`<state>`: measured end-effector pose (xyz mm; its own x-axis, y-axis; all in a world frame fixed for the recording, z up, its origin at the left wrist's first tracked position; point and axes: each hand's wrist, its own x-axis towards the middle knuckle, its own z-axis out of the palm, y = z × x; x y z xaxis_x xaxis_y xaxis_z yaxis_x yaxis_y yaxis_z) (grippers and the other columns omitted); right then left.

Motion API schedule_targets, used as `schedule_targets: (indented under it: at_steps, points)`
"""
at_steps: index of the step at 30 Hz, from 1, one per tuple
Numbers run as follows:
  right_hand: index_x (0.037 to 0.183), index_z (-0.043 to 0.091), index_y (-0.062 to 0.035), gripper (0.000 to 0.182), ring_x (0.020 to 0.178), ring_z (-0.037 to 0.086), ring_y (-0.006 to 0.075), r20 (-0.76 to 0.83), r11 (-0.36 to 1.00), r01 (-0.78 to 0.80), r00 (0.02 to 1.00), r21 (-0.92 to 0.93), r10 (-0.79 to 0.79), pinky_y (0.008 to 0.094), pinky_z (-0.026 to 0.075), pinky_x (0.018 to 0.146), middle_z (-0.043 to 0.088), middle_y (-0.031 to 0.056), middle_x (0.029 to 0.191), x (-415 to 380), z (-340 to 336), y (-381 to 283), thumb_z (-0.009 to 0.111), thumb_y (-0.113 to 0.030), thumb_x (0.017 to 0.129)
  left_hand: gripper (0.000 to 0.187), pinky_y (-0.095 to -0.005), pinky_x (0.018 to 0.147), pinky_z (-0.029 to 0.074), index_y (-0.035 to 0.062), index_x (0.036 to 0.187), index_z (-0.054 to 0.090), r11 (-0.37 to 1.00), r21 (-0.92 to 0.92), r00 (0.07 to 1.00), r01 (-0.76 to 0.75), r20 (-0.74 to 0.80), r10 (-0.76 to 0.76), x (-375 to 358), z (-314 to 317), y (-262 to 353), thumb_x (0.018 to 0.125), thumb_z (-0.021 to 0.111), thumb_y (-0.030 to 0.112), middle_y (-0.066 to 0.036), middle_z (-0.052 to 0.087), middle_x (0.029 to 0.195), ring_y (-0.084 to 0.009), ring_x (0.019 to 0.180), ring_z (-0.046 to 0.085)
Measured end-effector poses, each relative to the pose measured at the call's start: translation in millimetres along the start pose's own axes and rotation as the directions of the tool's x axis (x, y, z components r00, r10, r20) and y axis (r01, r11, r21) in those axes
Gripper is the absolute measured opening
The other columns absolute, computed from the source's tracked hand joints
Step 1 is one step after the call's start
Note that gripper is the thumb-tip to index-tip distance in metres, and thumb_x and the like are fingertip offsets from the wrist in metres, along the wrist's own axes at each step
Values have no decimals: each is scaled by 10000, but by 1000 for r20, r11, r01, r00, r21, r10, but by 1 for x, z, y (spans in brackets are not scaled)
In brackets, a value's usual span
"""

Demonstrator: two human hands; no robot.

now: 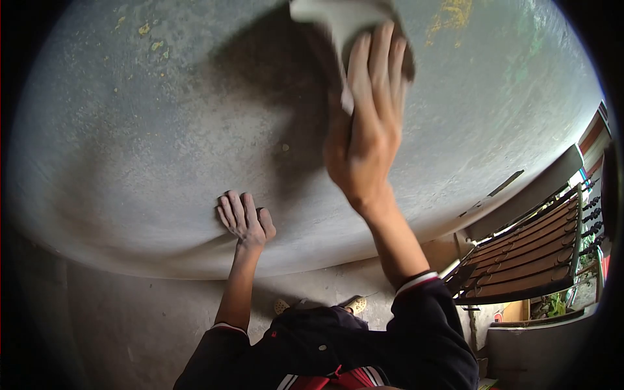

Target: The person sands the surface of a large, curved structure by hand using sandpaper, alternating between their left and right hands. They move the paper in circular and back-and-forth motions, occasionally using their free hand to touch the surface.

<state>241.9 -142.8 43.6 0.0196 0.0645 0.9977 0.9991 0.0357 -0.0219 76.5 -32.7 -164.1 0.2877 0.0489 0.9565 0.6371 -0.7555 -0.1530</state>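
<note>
Two hands meet a curved grey surface (pixel 162 156). At far right of centre, my right hand (pixel 372 127) lies over a pale sheet (pixel 344 18) on that surface, fingers straight, slightly parted; I cannot tell whether the thumb pinches its edge. Nearer and left, my left hand (pixel 244 221) appears to rest there, fingers loosely spread. I judge flat, even finger pressure best, the sheet kept unbunched.
</note>
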Motion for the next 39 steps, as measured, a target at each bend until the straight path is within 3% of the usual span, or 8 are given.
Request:
schedule_targets:
  at_steps: [6, 11, 17, 23, 25, 27, 34, 39]
  points:
    - [1142, 562, -7, 342, 1146, 488, 362, 190, 989, -118, 973, -88, 133, 493, 363, 952, 535, 187, 1207, -144, 10, -27, 416, -32, 833, 487, -524, 1043, 166, -61, 1270, 405, 999, -29, 999, -37, -33, 36, -5, 2, -4, 894, 365, 246, -275, 316, 1360, -434, 1286, 249]
    - [1291, 410, 21, 588, 1305, 222, 410, 52, 994, -27, 998, 109, 21, 535, 169, 1049, 317, 223, 1380, -10, 12, -20, 425, 66, 706, 468, -534, 1035, 185, -68, 1236, 439, 999, -4, 999, -32, -30, 32, -7, 3, -2, 883, 371, 232, -277, 340, 1344, -438, 1273, 270]
    - [1193, 530, -16, 439, 1191, 447, 348, 222, 991, -116, 967, -67, 128, 493, 377, 954, 479, 170, 1279, -139, 9, -30, 460, -11, 760, 451, -527, 1038, 183, -71, 1212, 461, 998, -29, 997, -57, -51, 55, -6, 3, -5, 871, 364, 208, -281, 352, 1334, -440, 1266, 282]
    - [1252, 480, -36, 477, 1218, 418, 340, -51, 998, -12, 999, -56, 9, 516, 329, 988, 431, 153, 1326, -11, 6, -6, 472, -48, 775, 447, -537, 1039, 172, -70, 1212, 460, 998, -8, 998, -58, -34, 58, -11, 2, -2, 866, 367, 196, -284, 341, 1339, -448, 1267, 275]
    - [1269, 447, -2, 461, 1283, 289, 371, 80, 1000, -12, 997, -27, 14, 518, 203, 1051, 375, 195, 1346, -23, 4, -5, 440, -6, 809, 451, -536, 1041, 167, -76, 1219, 450, 998, -18, 998, -60, -35, 60, -9, 3, -5, 860, 371, 185, -281, 344, 1339, -447, 1273, 267]
    - [1179, 555, -54, 364, 1191, 458, 309, 189, 992, -47, 979, -120, 70, 492, 345, 984, 494, 132, 1273, -102, 5, -13, 434, -79, 837, 454, -536, 1042, 165, -78, 1222, 446, 998, -11, 997, -59, -54, 58, -8, 4, -4, 855, 373, 179, -283, 343, 1339, -449, 1273, 264]
    - [1219, 515, -34, 468, 1172, 478, 310, 129, 982, 111, 987, -151, -92, 444, 382, 947, 477, 138, 1293, -12, -14, 10, 454, -7, 755, 465, -535, 1044, 164, -84, 1232, 432, 999, 29, 997, -32, -63, 33, -6, 6, 2, 853, 366, 178, -291, 340, 1337, -454, 1264, 280]
    - [1115, 599, -37, 363, 1134, 512, 304, 339, 991, -72, 935, -109, 105, 473, 367, 961, 553, 139, 1203, -146, -18, -3, 483, -38, 771, 461, -533, 1044, 172, -88, 1220, 442, 998, 43, 995, -36, -95, 40, -7, 7, 1, 861, 359, 188, -283, 342, 1340, -449, 1265, 282]
